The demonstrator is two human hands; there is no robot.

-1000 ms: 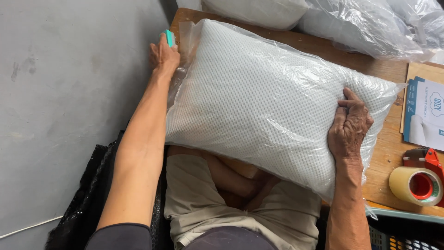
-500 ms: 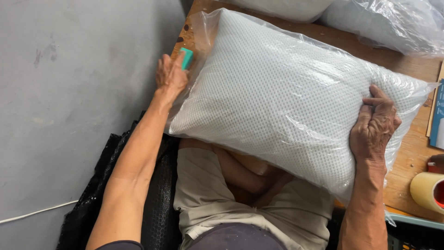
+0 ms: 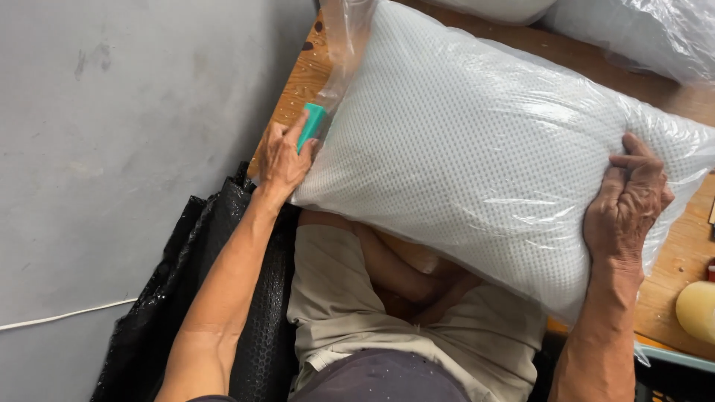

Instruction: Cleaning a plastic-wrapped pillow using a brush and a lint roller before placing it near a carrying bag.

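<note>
- A white, dotted-weave pillow (image 3: 484, 160) sealed in a clear plastic bag is seen lying tilted across the edge of a wooden counter (image 3: 298, 82), its lower long side overhanging the counter toward the person's lap.
- The loose, open neck of the plastic bag (image 3: 344, 37) is seen standing up past the pillow's upper left corner.
- A small teal tool (image 3: 311, 126) is gripped in the left hand (image 3: 283, 160), fingers curled shut around it, and is pressed against the pillow's left edge; what kind of tool it is cannot be told.
- The left arm is stretched nearly straight toward the pillow's left corner.
- The right hand (image 3: 625, 205) is laid over the pillow's right end, fingers spread and bent, clasping the pillow through the plastic.
- More plastic-wrapped white bundles (image 3: 640, 30) are seen beyond the pillow's far side, on the counter.
- A pale yellow roll (image 3: 696, 309) is partly seen at the frame's edge, below the pillow's right end.
- A black plastic sheet (image 3: 216, 298) is draped beneath the pillow's left corner, beside a grey floor (image 3: 112, 149).
</note>
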